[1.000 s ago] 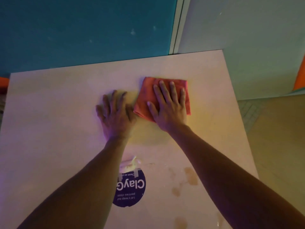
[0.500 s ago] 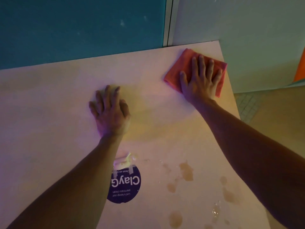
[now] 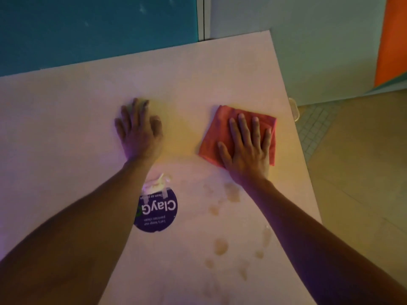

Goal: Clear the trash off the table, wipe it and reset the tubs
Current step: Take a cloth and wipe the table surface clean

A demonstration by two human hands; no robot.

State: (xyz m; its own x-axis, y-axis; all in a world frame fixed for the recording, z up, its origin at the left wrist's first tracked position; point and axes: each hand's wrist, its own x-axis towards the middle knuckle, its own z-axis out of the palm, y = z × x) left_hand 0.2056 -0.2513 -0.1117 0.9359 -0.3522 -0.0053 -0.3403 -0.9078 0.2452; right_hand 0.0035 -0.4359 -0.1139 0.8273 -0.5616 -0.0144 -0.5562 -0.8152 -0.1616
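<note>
- Head view, looking down: a pale surface [image 3: 66, 128] fills most of the frame, with a teal wall panel [image 3: 99, 29] behind its far edge and tiled floor [image 3: 352, 172] to the right.
- Right hand [image 3: 246, 148]: lies flat, fingers straight and slightly spread, pressing down on a folded red cloth [image 3: 211, 139]. Nothing is gripped.
- Cloth position: on the surface towards its right side, near the right edge but fully on top of it.
- Left hand [image 3: 138, 133]: rests palm down on the bare surface, well apart from the cloth. Fingers are relaxed and hold nothing; the fingertips are blurred.
- Round purple sticker [image 3: 158, 210]: lies flat on the surface between the two forearms, partly covered by the left forearm. A crumpled white scrap [image 3: 157, 183] sits at its far edge, touching it.
- Brownish stains [image 3: 220, 247]: several spots on the surface near the right forearm, nearer the viewer than the cloth.
</note>
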